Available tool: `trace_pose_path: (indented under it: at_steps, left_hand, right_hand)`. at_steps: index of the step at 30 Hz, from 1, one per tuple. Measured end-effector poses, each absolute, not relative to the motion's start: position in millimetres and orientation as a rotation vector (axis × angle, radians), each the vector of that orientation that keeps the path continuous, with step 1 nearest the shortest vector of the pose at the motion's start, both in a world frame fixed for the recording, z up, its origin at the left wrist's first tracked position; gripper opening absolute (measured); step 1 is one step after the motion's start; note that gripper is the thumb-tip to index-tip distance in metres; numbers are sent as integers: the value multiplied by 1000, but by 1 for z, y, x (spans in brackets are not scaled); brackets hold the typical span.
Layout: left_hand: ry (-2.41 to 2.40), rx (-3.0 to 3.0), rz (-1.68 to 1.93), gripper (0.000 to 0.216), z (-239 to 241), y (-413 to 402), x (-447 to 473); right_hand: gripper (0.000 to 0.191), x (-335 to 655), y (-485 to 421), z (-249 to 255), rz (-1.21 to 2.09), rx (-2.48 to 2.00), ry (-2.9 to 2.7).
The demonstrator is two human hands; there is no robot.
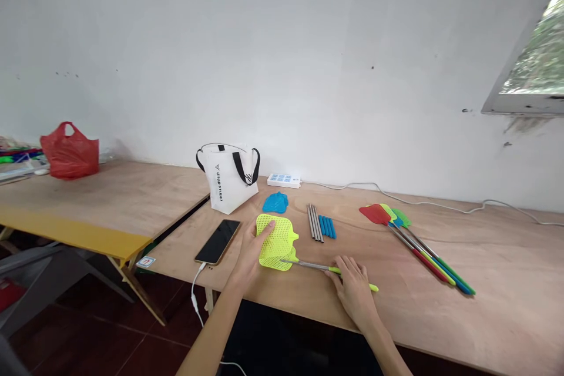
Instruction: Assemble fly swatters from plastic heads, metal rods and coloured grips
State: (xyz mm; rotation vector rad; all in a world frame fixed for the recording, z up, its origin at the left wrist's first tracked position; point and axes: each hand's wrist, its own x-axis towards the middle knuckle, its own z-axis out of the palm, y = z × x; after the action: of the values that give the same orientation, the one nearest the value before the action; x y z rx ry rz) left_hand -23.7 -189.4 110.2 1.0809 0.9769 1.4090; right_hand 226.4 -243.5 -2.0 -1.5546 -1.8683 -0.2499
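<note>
Pale grey-white wall (282, 59) fills the bkgd, w/ a few small dk spots/chips on L and R. Upper R: window (535, 61), pale frame, cut off by view edge; blurry greenery thru the glass, brightest nr top. Dk smudge on wall just under its sill. Light on wall soft, a bit brighter nr ctr.

Main counter (506, 235): lt-brown wood top, back edge along wall. On L, 2nd counter (127, 191), similar wood, yellow front edge (74, 229), slanted wooden leg (143, 294); narrow dk gap btwn the two. Floor (97, 341): dk reddish tiles, visible joints, mostly shadowed.
</note>
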Motion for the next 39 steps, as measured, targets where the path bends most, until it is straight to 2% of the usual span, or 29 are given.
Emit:
trace_pose_path:
  at_steps: [15,29,39]
  left_hand:
    - [925,940,1453,57,114,-186,-28]
    - [959,1117,1363,46,101,-173,-47]
    - [1002,1363,1279,37,101,-172,-60]
  right_hand:
    - [32,231,-250,12,-126,-1386,-1587]
    - [23,233,-252,10,-260,-1353,-1672]
    - [27,234,-253,8,-302,-1356,-1765]
